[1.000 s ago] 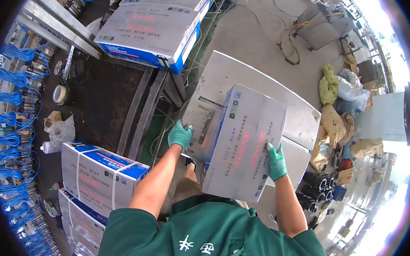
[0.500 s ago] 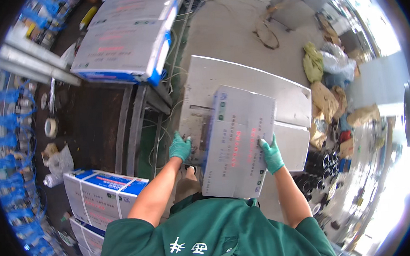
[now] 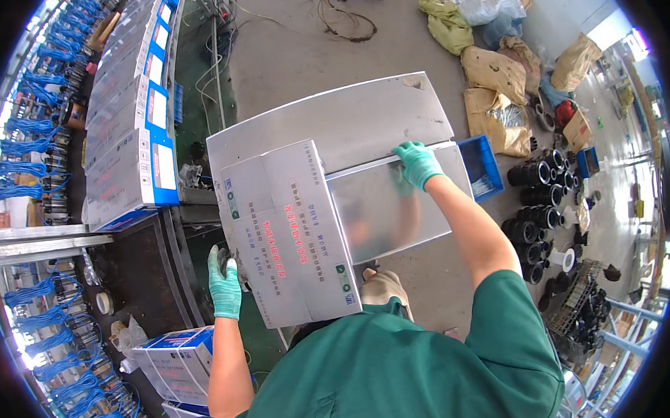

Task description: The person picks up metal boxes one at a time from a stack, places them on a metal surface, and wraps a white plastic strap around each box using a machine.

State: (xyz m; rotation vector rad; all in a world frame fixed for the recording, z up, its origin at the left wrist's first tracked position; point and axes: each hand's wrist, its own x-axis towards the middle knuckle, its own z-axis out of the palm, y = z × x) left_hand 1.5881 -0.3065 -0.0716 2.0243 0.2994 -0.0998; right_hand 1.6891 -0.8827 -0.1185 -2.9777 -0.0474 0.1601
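A flat grey-white cardboard carton (image 3: 288, 245) with red and blue print lies on the left part of a metal-topped machine (image 3: 339, 123), its lower end reaching toward my body. Just off the carton's left edge is my left hand (image 3: 225, 285), in a green glove with dark-stained fingertips; its fingers point up and the thumb stands apart, holding nothing. My right hand (image 3: 418, 166), gloved the same way, rests with fingers stretched out at the seam beside a shiny metal panel (image 3: 391, 206). That panel mirrors the hand and arm.
At the left, a row of similar cartons (image 3: 119, 155) stands on a bench, with strapped cartons (image 3: 179, 365) stacked lower down. Blue-cabled parts (image 3: 37, 326) line the far left. Right of the machine are a blue bin (image 3: 480, 165), brown sacks (image 3: 493, 71) and black ring-shaped parts (image 3: 536, 193).
My right hand has let go of the carton's right side and moved to the metal panel. The carton now lies farther left on the machine. My view has turned.
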